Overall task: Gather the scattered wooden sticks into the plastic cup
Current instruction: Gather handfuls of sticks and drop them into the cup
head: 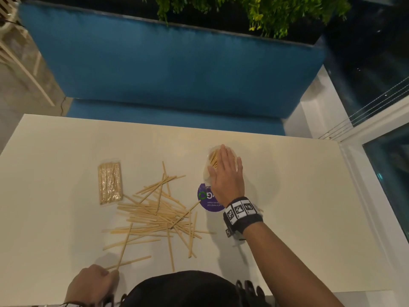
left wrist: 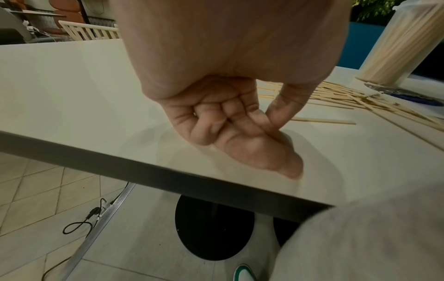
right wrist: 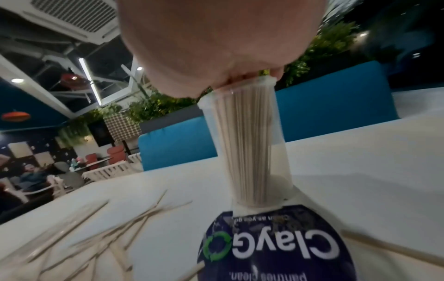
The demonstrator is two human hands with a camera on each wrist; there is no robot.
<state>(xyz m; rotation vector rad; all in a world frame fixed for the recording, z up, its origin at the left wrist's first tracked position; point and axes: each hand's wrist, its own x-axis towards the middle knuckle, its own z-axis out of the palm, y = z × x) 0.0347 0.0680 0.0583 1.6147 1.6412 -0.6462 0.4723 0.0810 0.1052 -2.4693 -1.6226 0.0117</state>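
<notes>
Several loose wooden sticks [head: 159, 213] lie crisscrossed on the white table [head: 298, 196], left of centre. A clear plastic cup [head: 207, 173] packed with upright sticks stands beside a round purple sticker [head: 207, 199]. My right hand [head: 225, 173] lies flat on the cup's mouth with straight fingers; in the right wrist view the palm [right wrist: 216, 38] presses on the rim of the cup [right wrist: 245, 152]. My left hand [head: 95, 282] rests at the table's near left edge, fingers curled and thumb against forefinger [left wrist: 240, 123]. No stick shows in it; one stick [head: 125, 247] ends just by its fingertips.
A clear packet of sticks [head: 110, 183] lies left of the pile. A blue bench [head: 177, 69] runs along the far side, with plants behind it. The table's near edge [left wrist: 168, 178] is right under my left hand. One stick [right wrist: 389, 247] lies right of the sticker.
</notes>
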